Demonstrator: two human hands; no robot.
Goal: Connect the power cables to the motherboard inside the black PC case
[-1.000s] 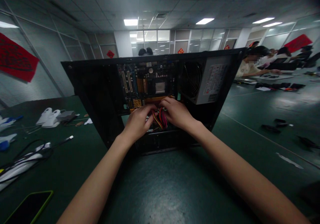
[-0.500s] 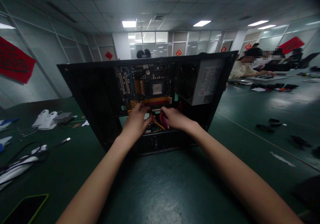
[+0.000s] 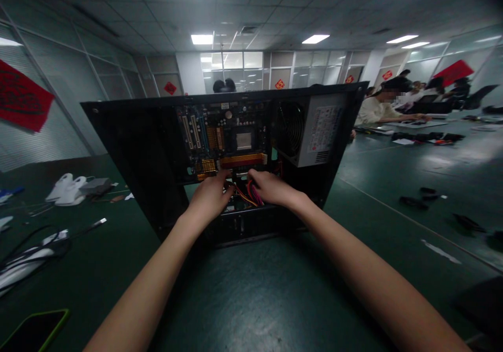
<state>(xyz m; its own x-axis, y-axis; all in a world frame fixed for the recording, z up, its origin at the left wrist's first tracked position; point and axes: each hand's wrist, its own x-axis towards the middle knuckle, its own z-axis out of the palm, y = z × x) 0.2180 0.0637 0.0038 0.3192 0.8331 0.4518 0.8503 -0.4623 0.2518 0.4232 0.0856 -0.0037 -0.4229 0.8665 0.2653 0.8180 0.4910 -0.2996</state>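
Observation:
A black computer case (image 3: 129, 132) stands on the green table with its open side toward me. Inside it are a motherboard (image 3: 212, 117) and, at the upper right, a grey power supply (image 3: 320, 132) with a round fan. Both my hands reach into the lower middle of the case, below the red and orange memory slots (image 3: 243, 160). My left hand (image 3: 210, 195) has its fingers bent around something that is hidden, thumb toward the cables. Close beside it, my right hand (image 3: 269, 187) is curled on a bundle of red, yellow and purple power cables (image 3: 251, 195). Its fingertips are mostly hidden.
On the left lie a white plastic bag (image 3: 70, 189), a grey box (image 3: 96, 186), a cable (image 3: 84, 230) and a phone with a green edge (image 3: 35, 331). Small black parts (image 3: 412, 202) lie on the right. Another person (image 3: 383, 108) works farther back at the right.
The view has shifted slightly, so the case and the table items sit a little farther left. My hands stay at the same spot inside the case, with only small finger movement.

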